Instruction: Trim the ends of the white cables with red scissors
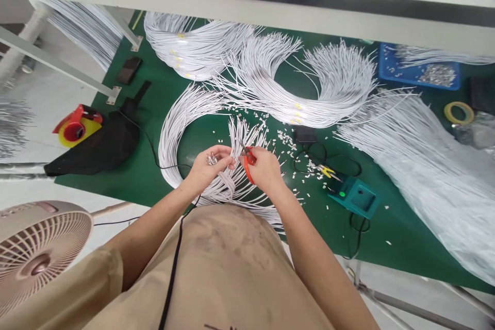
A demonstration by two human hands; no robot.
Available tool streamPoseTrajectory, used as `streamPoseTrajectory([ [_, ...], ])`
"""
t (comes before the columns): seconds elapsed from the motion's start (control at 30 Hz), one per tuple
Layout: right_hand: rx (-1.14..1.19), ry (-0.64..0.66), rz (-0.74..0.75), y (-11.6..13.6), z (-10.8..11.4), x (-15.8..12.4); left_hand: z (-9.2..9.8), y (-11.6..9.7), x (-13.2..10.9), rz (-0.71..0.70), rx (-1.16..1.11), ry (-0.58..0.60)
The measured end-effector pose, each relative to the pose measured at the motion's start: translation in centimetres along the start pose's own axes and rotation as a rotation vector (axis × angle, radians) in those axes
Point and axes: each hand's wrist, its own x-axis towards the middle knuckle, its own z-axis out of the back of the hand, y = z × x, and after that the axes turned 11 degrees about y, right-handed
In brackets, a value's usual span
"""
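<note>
White wires (pixel 238 136) between nearly closed left fingers (pixel 220 150)

White wires (pixel 328 108) look plastic-coated and smooth, the tabletop (pixel 410 247) smooth with a faint sheen, the lower-left fan (pixel 42 258) hard plastic, the garment (pixel 232 268) matt cloth.

Left hand (pixel 209 169) grips white wires (pixel 236 136) — right hand (pixel 266 169) holds red-handled cutters (pixel 248 169).
</note>
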Motion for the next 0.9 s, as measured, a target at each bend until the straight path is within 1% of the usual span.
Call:
streamPoseTrajectory([
  [0.03, -0.131, 0.019, 0.017, 0.0, 0.1, -0.1, 0.0, -0.1, 0.0, 0.005, 0.017, -0.006],
  [0.1, -0.301, 0.070, 0.037, 0.2, 0.5, -0.3, -0.1, -0.1, 0.0, 0.006, 0.041, -0.014],
  [0.2, -0.437, 0.142, 0.031, 0.9, 1.0, -0.5, -0.2, 0.0, 0.1, -0.009, 0.066, -0.017],
  [0.3, -0.521, 0.187, 0.028, 1.3, 1.4, -0.7, -0.1, 0.1, 0.1, -0.017, 0.098, -0.009],
  [0.37, -0.545, 0.187, 0.030, 1.3, 1.5, -0.8, 0.0, 0.1, 0.1, -0.025, 0.126, -0.009],
  [0.53, -0.539, 0.156, 0.042, 1.1, 1.1, -1.0, 0.2, 0.1, 0.0, -0.029, 0.221, -0.050],
  [0.67, -0.542, 0.139, 0.041, 1.0, 0.9, -1.2, 0.1, -0.1, -0.1, -0.015, 0.209, -0.008],
  [0.77, -0.548, 0.120, 0.067, 0.9, 0.7, -1.3, 0.1, -0.2, -0.1, -0.011, 0.196, 0.038],
  [0.9, -0.496, 0.099, 0.088, 0.2, 0.3, -1.4, 0.1, -0.2, -0.1, -0.006, 0.155, 0.089],
])
